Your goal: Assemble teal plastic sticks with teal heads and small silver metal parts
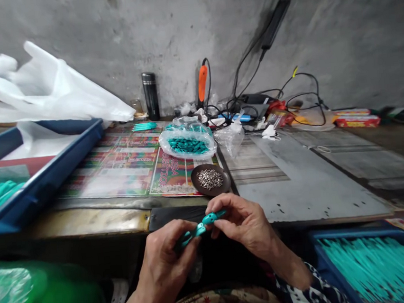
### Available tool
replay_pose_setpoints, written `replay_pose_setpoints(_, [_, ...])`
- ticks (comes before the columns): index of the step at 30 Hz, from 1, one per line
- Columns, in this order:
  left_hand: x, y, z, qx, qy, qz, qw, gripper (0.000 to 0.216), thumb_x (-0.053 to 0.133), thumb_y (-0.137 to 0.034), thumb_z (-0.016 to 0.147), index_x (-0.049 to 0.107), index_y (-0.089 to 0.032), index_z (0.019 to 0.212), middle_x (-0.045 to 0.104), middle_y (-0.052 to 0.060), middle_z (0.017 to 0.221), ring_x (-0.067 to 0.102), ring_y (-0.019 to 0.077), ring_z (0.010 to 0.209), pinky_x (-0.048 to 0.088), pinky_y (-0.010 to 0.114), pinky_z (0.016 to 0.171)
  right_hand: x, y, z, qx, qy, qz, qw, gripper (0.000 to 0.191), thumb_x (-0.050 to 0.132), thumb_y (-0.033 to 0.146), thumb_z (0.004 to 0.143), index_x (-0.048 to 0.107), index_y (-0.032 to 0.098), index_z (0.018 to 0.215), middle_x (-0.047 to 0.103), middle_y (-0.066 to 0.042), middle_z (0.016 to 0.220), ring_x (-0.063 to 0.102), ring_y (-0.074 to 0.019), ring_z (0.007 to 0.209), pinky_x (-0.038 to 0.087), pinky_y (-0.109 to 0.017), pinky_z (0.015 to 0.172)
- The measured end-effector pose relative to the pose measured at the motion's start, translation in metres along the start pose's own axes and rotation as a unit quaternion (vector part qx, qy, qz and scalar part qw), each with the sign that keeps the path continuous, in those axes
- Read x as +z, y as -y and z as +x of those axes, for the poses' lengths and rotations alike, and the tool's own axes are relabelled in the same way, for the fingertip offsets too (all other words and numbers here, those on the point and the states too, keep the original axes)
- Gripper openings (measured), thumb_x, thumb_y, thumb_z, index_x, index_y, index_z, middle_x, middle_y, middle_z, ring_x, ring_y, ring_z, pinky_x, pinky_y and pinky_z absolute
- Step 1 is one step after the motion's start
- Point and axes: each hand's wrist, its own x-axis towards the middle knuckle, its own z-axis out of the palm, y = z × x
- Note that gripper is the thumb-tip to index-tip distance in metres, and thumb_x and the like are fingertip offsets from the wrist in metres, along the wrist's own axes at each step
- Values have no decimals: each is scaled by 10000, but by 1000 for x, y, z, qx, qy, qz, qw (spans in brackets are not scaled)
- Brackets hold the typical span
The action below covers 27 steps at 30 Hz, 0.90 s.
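Note:
My left hand (167,255) pinches a teal plastic piece (198,229) with small holes at its end; the rest of it runs back under my fingers. In my right hand (242,221), thumb and fingers grip a second teal plastic piece (209,218), also with small dark holes. The two ends meet or nearly meet in front of the table edge; I cannot tell whether they are joined. Just beyond my right hand sits a round brown dish (197,186) of small silvery metal pins or rivets. Behind it is a clear plastic bag (163,141) of small teal parts.
A blue tray (61,172) with long teal pieces stands at left, another blue tray (321,259) at lower right. A green bag-lined container (69,297) is at lower left. A black flask (151,97), an orange-handled tool (202,83) and tangled cables (242,90) stand along the wall.

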Motion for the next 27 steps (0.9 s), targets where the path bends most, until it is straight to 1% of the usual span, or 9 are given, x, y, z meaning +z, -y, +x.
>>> replay_pose_setpoints(5, [2, 2, -1, 10, -6, 1, 1000, 111, 606, -150, 852, 706, -197, 869, 722, -34, 728, 661, 90, 618, 482, 163, 588, 0, -3, -2, 5, -8, -12, 1000, 150, 668, 95, 781, 654, 180, 903, 645, -10, 890, 652, -94, 647, 583, -171, 588])
replay_pose_setpoints(12, [6, 3, -5, 24, 4, 3, 1000, 109, 603, -133, 854, 698, -182, 874, 698, -31, 710, 633, 85, 598, 462, 162, 576, -4, -9, -7, 28, 10, -7, 1000, 127, 685, 94, 799, 667, 179, 892, 662, -8, 866, 669, -101, 657, 569, -175, 613])
replay_pose_setpoints(16, [9, 3, -8, 27, 10, -1, 1000, 112, 591, -122, 862, 687, -179, 871, 688, -24, 711, 625, 85, 596, 459, 158, 570, -3, -13, -9, 61, 14, 22, 998, 114, 739, 157, 789, 670, 167, 879, 661, -15, 834, 667, -119, 643, 574, -198, 591])
replay_pose_setpoints(21, [9, 3, -11, 34, 12, -14, 999, 110, 593, -111, 861, 676, -180, 874, 684, -27, 706, 627, 78, 589, 455, 144, 569, 2, -19, -12, 86, 41, 37, 995, 154, 780, 252, 786, 683, 157, 858, 655, -25, 820, 659, -137, 662, 581, -226, 598])
replay_pose_setpoints(24, [10, 5, -13, 33, 16, -7, 999, 113, 588, -110, 862, 676, -181, 861, 682, -25, 701, 633, 80, 592, 458, 142, 569, 1, -20, -15, 87, 54, 6, 995, 141, 752, 261, 821, 685, 157, 891, 652, -27, 830, 645, -133, 671, 560, -228, 613])
replay_pose_setpoints(27, [11, 9, -17, 35, 11, 8, 999, 98, 605, -124, 859, 684, -180, 877, 697, -15, 718, 647, 90, 601, 471, 150, 572, -2, -17, -18, 50, 63, -85, 993, 120, 701, 243, 860, 691, 164, 950, 645, -37, 888, 623, -141, 762, 528, -218, 645])
